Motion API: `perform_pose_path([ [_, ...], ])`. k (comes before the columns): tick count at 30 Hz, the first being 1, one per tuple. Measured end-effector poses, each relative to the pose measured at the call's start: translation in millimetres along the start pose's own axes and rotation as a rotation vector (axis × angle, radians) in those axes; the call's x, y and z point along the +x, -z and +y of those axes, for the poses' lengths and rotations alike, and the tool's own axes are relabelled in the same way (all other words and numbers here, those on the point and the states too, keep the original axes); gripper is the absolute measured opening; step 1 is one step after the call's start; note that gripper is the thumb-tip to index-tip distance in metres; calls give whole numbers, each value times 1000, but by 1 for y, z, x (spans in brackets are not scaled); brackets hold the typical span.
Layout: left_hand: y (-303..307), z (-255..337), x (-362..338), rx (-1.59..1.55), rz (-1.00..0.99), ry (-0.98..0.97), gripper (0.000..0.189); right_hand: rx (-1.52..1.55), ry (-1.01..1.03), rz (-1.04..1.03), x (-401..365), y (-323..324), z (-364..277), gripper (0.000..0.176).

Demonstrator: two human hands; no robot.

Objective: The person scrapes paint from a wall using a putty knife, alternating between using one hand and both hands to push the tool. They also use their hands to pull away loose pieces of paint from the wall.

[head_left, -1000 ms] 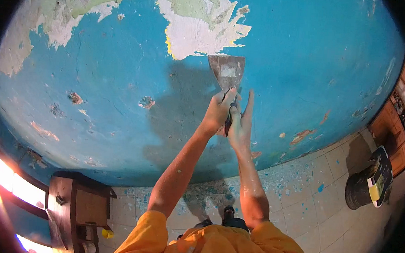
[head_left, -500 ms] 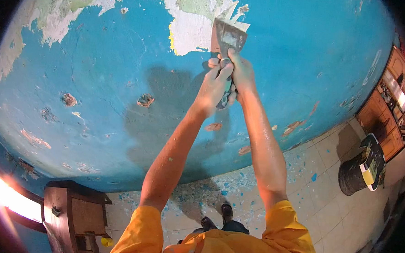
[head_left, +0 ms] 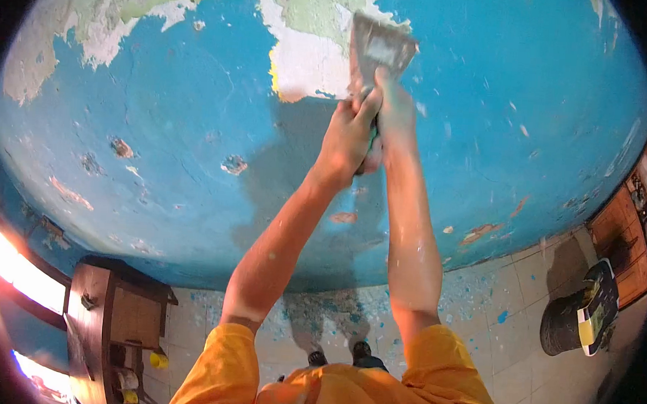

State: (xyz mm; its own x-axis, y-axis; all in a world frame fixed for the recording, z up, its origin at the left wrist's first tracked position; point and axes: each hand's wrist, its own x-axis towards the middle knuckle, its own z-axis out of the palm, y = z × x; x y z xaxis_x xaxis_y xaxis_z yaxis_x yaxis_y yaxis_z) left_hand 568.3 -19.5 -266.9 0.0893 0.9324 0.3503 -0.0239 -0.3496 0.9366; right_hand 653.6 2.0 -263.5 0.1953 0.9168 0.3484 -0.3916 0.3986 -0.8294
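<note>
A wide metal scraper [head_left: 383, 47] has its blade against the blue wall [head_left: 189, 107], at the edge of a patch of bare whitish plaster [head_left: 309, 62]. My left hand [head_left: 347, 134] is wrapped round the scraper's handle. My right hand [head_left: 396, 114] grips the same handle on the other side, its thumb up by the base of the blade. Most of the handle is hidden between the two hands. Small pale flakes show as streaks in front of the wall, right of my hands.
Paint flakes litter the tiled floor [head_left: 471, 312] along the wall's foot. A black bucket [head_left: 562, 326] stands at the right, near a wooden cabinet [head_left: 625, 232]. At the lower left is a dark wooden cabinet [head_left: 98, 322] beside a bright window [head_left: 24, 263].
The scraper and both hands have shifted slightly up and right along the wall. Flakes now fly at the right. The whole view has tilted a little.
</note>
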Motion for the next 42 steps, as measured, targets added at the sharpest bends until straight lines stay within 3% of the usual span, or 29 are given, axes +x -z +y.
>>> perform_pose_path([
  [2,1,-7,-32,-131,-43,-45,33,39,-1,-85,-25,6,15,42],
  [4,4,-9,-43,-365,-108,286,31,191,-149,-143,-37,3,15,43],
  [8,2,-16,-36,-381,-46,286,33,216,-182,-143,-25,8,33,46],
  [11,3,-16,-25,-272,-10,182,34,210,26,-175,-9,2,34,47],
  [13,-8,-11,-6,-274,-9,75,36,3,206,-155,0,8,27,44],
  [14,-12,-9,2,-279,-7,-8,38,-4,193,-152,5,8,7,44],
  [16,-16,28,12,-299,-66,38,38,-187,-51,-82,17,0,-48,41],
  [21,-13,-1,-29,-364,-60,197,35,-200,7,-2,-13,10,9,41],
  [24,-15,6,-16,-317,18,46,32,-69,-51,-23,-9,0,-17,42],
  [25,-10,21,-5,-307,-50,162,30,-81,-35,-32,-2,-6,-32,41],
  [27,-4,26,11,-301,-103,71,31,-101,-68,-35,-1,-21,-66,40],
  [28,-2,21,15,-298,-144,15,31,-104,-65,-35,-2,-16,-45,40],
  [29,-12,6,2,-388,16,-117,33,-130,5,0,3,-6,-7,42],
  [30,-1,-7,-14,-391,5,-120,33,-156,75,41,2,0,16,43],
  [32,27,-16,-31,-550,-360,311,33,-166,67,26,-10,-2,19,44],
  [33,20,-14,-31,-556,-360,306,33,-171,25,-3,-14,-4,21,45],
  [35,3,2,-30,-264,11,272,35,-131,-40,-54,-19,-7,-2,46],
  [38,11,-11,-27,-381,-96,252,35,-143,-125,-53,-24,-9,3,49],
  [39,12,-33,-20,-308,-101,56,36,-133,-82,-33,-26,-10,11,49],
  [42,18,-45,-14,-314,-64,2,39,-235,-13,23,-11,-10,22,50],
])
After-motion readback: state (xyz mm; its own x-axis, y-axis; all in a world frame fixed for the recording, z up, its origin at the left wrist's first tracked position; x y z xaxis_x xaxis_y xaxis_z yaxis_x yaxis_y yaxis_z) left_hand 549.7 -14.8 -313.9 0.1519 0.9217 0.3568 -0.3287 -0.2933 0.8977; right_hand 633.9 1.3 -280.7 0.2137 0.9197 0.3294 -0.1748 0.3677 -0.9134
